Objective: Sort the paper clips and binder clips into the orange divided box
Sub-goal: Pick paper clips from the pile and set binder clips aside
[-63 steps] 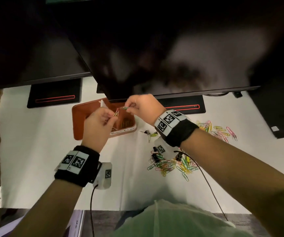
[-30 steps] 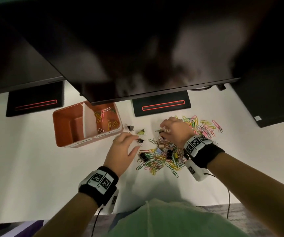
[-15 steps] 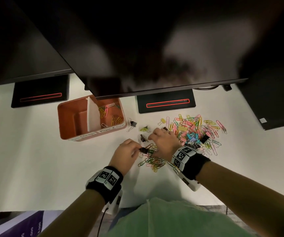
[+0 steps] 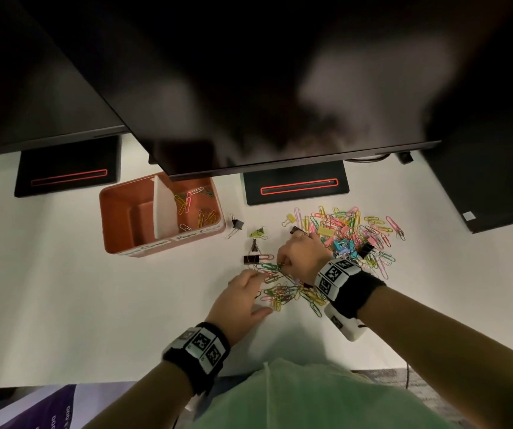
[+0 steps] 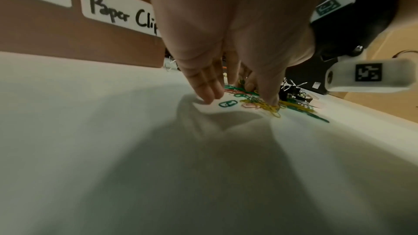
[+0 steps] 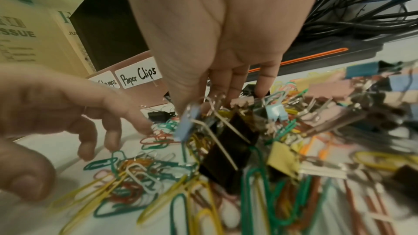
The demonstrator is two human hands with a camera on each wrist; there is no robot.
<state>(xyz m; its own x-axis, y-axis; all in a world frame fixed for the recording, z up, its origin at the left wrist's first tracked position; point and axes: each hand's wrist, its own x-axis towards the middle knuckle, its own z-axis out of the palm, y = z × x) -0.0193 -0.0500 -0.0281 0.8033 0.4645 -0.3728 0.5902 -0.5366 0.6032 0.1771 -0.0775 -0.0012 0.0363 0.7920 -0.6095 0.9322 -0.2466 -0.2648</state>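
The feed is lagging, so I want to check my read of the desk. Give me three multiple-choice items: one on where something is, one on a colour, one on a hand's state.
1. In the head view, where is the box relative to the big pile of clips?
A. right of it
B. left of it
C. on top of it

2. What colour is the box's divider?
A. black
B. green
C. white

3. How is the left hand?
A. open, fingertips at loose paper clips
B. fisted round a binder clip
C. inside the box

Answers:
1 B: the box stands left of the pile, apart from it.
2 C: the divider shows white against the orange walls.
3 A: the wrist views show its fingers extended, gripping nothing.
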